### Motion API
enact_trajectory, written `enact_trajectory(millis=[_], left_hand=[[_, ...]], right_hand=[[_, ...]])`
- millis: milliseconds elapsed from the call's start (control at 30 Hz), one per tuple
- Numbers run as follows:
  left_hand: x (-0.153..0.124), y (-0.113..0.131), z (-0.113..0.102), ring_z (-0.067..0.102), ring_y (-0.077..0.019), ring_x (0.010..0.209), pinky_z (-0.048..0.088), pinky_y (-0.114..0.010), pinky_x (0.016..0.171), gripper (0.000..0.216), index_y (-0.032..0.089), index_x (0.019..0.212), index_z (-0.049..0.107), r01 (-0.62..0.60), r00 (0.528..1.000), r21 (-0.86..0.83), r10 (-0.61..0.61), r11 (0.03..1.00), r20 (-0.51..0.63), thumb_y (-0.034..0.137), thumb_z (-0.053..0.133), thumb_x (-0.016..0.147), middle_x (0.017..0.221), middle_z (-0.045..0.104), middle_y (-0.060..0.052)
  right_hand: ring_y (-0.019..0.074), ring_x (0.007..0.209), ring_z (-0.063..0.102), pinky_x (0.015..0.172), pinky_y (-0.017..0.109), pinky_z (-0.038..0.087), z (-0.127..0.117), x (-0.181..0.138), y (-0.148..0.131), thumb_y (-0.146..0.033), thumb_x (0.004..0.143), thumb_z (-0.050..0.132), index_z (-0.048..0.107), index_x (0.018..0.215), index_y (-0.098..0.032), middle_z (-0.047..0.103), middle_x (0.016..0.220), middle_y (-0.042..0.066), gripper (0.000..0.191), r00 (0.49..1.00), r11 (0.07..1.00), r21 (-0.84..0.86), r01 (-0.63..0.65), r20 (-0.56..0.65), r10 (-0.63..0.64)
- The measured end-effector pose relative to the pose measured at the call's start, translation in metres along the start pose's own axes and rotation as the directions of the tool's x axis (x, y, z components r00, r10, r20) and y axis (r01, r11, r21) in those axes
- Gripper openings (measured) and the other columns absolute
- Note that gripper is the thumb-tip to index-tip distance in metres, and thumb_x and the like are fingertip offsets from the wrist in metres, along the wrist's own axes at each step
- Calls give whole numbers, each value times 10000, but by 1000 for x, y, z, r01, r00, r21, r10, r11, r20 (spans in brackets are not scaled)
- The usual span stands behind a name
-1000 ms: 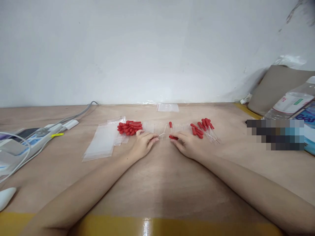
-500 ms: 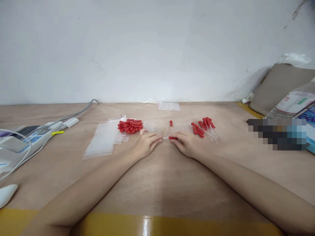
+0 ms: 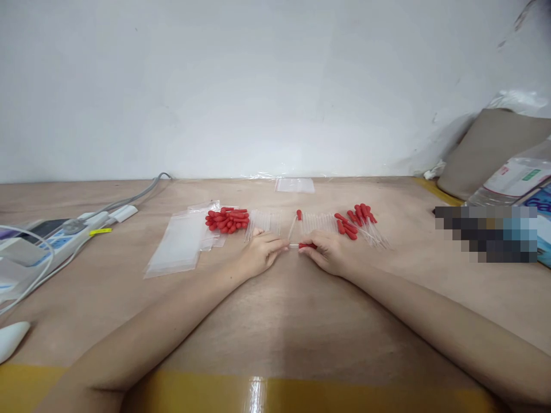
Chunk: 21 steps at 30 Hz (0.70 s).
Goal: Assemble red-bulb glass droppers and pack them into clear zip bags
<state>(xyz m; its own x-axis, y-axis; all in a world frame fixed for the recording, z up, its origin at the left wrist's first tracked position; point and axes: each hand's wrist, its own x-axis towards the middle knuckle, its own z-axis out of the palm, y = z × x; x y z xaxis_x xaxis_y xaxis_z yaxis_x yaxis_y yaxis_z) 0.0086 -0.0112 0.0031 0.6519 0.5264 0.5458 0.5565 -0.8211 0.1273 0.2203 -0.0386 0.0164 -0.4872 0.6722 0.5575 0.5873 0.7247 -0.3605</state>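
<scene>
My left hand point(image 3: 262, 252) pinches a thin glass dropper tube point(image 3: 294, 246), its end pointing right. In my right hand point(image 3: 330, 252) a red rubber dropper bulb point(image 3: 305, 245) is gripped between thumb and fingers. Tube and bulb meet end to end in the gap between my hands; how far one sits inside the other I cannot tell. Just beyond them lies a dropper with a red bulb point(image 3: 299, 215). Rows of clear glass tubes point(image 3: 266, 219) lie behind both hands. A heap of red bulbs point(image 3: 226, 221) is left of my left hand.
Several red-bulbed droppers point(image 3: 362, 213) lie at right, beside more red bulbs point(image 3: 346, 228). Clear plastic bags point(image 3: 174, 246) are on the left, another bag point(image 3: 295, 185) near the wall. A power strip point(image 3: 64, 235) with cables stands far left, a plastic bottle point(image 3: 512, 182) far right.
My left hand has shifted slightly right with the glass tube, and the gap between my hands is narrower. The right hand and bulb have moved a little right and nearer.
</scene>
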Motion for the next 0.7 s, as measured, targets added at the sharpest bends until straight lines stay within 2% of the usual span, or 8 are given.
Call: enact_trajectory(millis=[233,467,600,700], left_hand=[[-1,4,3,586,-150,750,315,-315,693,261,207,940,623,-24,999,59,22,998,47,280,374,913,796,661,-34],[1,7,3,578,-144,737,324,-305,681,241,191,981,606,-90,996,64,89,994,27,240,380,911,755,641,-29],[2,6,5,576,-142,723,324,-301,662,244,184,960,613,-107,994,52,107,993,4,247,383,910,767,644,-34],[2,5,8,580,-142,715,324,-301,669,224,186,932,619,-74,996,25,75,997,-38,260,410,902,781,651,-31]], right_hand=[[156,712,570,638,279,455,7,-1,7,-245,834,479,597,833,-199,635,754,45,127,998,997,-39,68,11,-67],[159,704,561,668,291,460,13,-1,11,-239,841,480,591,849,-174,628,752,59,129,988,988,-39,151,1,-152],[165,724,573,674,293,462,13,0,11,-229,831,500,603,859,-165,635,767,66,125,987,987,-26,159,8,-158],[161,730,580,673,287,465,13,2,12,-238,820,522,624,850,-165,638,772,62,129,994,992,68,107,-13,-107]])
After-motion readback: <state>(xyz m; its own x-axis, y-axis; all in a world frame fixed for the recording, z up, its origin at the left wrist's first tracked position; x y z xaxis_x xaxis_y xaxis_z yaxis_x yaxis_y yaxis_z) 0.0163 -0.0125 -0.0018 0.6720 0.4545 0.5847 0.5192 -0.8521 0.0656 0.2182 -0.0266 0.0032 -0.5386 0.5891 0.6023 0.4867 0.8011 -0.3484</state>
